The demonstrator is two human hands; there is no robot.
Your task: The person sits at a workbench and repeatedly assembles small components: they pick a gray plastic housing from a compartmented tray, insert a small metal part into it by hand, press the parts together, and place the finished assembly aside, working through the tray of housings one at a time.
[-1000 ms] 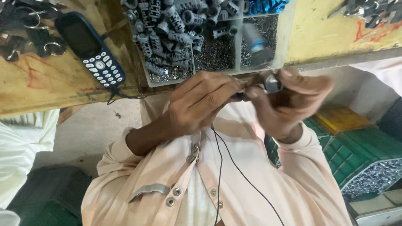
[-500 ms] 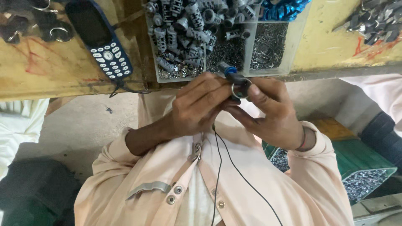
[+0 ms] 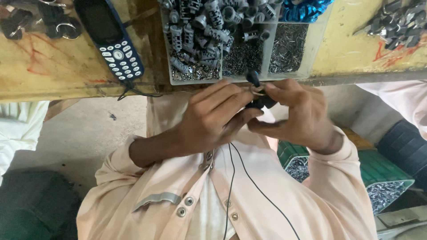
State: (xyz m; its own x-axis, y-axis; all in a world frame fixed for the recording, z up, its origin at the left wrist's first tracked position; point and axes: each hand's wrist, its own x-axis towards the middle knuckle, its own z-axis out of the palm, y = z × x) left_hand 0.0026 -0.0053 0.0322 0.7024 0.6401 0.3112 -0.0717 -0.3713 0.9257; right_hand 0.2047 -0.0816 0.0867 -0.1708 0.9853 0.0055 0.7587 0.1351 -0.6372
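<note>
Both hands meet just below the table's front edge, over my chest. My left hand and my right hand pinch one small black part between their fingertips. A thin metal ring sits on that part, between the two thumbs. The part's lower end is hidden by my fingers. A thin black cable runs from under the hands down my pale pink shirt.
On the yellow wooden table lie a dark blue keypad phone, a clear compartment tray of grey plastic pieces, metal pins and blue rings, and metal clips. A green crate of metal bits stands lower right. Another person's sleeve is at right.
The hands turned the black part: my right hand moved from wrapping it to pinching it at the fingertips, and the metal ring now shows. The view shifted slightly right.
</note>
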